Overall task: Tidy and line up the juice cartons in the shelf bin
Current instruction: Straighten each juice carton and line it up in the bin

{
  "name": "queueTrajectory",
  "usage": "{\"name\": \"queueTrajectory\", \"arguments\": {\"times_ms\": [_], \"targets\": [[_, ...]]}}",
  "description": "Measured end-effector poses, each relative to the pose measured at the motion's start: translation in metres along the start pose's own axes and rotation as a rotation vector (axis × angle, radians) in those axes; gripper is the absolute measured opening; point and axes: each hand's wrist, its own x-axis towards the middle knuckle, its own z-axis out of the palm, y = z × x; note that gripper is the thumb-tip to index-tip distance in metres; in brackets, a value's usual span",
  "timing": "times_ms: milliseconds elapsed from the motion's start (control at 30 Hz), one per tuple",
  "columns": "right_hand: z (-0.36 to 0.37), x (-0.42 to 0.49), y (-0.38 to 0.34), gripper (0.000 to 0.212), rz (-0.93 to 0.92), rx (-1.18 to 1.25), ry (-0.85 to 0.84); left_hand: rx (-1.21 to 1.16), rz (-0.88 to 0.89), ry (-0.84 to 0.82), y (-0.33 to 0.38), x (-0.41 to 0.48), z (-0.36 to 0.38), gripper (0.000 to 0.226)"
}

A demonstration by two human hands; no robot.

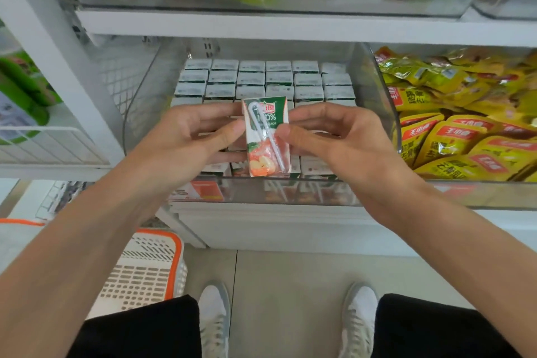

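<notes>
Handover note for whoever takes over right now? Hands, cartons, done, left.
Left hand: pinches the left edge of one juice carton.
Right hand: pinches its right edge.
Carton is upright above the front of the clear bin, straw side facing the camera.
Done: back rows stand lined up.
Left: seat this carton in the front rows, which the hands partly hide; check them.

A green-and-white juice carton (267, 136) with attached straw stands upright above rowed cartons (264, 80) in the clear bin (374, 90).

Carton (267, 136) between hands, above cartons (250, 78) in bin (139, 102).
</notes>
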Motion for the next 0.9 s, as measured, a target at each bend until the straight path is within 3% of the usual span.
{"name": "queueTrajectory", "arguments": {"times_ms": [367,700,900], "targets": [[-0.008,-0.009,0.005,0.026,0.013,0.134,0.082,-0.017,0.022,-0.071,0.001,0.005,0.014,0.029],[-0.002,-0.006,0.007,0.016,0.05,0.221,0.072,-0.023,0.023,-0.028,-0.002,0.007,0.009,0.029],[0.003,-0.004,0.006,0.017,0.08,0.289,0.016,-0.035,0.03,0.032,-0.001,0.009,0.008,0.04]]}}
